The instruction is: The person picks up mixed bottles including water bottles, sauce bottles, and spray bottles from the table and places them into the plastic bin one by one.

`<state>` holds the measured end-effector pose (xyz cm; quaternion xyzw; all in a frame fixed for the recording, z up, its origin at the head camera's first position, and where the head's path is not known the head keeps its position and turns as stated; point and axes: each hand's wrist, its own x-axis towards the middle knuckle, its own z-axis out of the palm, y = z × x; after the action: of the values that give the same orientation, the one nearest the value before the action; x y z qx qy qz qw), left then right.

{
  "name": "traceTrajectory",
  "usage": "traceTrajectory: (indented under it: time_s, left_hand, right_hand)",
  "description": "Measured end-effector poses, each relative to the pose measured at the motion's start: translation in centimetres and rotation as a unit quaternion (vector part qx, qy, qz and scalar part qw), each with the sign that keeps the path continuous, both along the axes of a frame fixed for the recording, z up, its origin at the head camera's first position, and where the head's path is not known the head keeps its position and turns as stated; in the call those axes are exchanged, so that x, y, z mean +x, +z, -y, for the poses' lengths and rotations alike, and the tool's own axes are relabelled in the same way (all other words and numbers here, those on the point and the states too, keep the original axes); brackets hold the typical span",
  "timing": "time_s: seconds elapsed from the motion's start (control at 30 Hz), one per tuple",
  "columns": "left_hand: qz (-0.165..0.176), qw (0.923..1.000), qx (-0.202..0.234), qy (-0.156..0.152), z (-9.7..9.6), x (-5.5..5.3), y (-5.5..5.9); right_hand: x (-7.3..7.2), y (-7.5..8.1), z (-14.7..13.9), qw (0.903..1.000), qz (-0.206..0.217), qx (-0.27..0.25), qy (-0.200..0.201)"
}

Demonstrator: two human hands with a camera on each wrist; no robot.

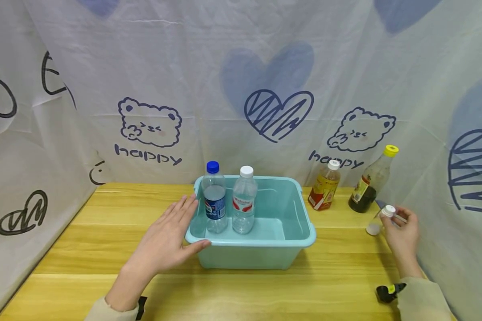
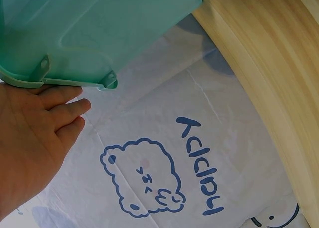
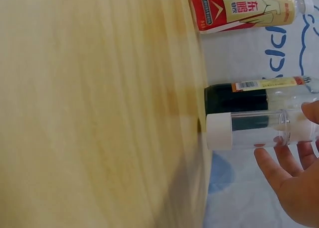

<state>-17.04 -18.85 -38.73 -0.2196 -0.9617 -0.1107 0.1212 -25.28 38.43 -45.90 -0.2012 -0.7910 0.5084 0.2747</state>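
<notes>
My left hand (image 1: 164, 240) rests against the left side of a turquoise plastic tub (image 1: 251, 256), its fingers straight along the rim and its thumb at the front corner. In the left wrist view, the fingers (image 2: 65, 106) touch the tub's rim (image 2: 70, 82) from outside. Inside the tub stand a clear bottle with a blue cap (image 1: 214, 207) and another with a white cap (image 1: 244, 205). At the far right, my right hand (image 1: 403, 234) grips a small clear bottle with a white lid and white base (image 3: 254, 130) near its top. Whether its base touches the table is unclear.
Behind the right hand stand a sauce bottle with a yellow cap (image 1: 365, 189) and a red-and-yellow drink bottle (image 1: 324, 187). The wooden table (image 1: 329, 285) meets a white printed cloth (image 1: 209, 89) at the back and sides.
</notes>
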Motion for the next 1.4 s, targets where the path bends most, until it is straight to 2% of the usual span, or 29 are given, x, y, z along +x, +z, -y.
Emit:
traceTrajectory:
  time_s: [0.33, 0.7, 0.93, 1.2, 1.4]
  left_hand:
    - [0.005, 1.0000, 0.000, 0.002, 0.0, 0.0, 0.0]
    - [0.005, 1.0000, -0.003, 0.002, 0.0, 0.1, 0.0]
    - [0.003, 1.0000, -0.002, 0.001, 0.0, 0.1, -0.1]
    - [0.003, 1.0000, -0.001, 0.001, 0.0, 0.1, 0.0]
    - [0.001, 1.0000, -0.001, 0.002, 0.0, 0.1, 0.0]
  right_hand:
    - [0.4, 1.5, 1.4, 0.9986, -0.047, -0.018, 0.017]
    - [0.7, 4.3, 3.8, 0.9914, -0.096, -0.060, 0.066]
    - [1.1, 5.9, 5.8, 0.9912, -0.104, -0.006, 0.082]
    - [1.2, 7.5, 8.2, 0.9853, -0.128, 0.019, 0.112]
    - [1.2, 8.9, 10.1, 0.9745, -0.159, 0.019, 0.157]
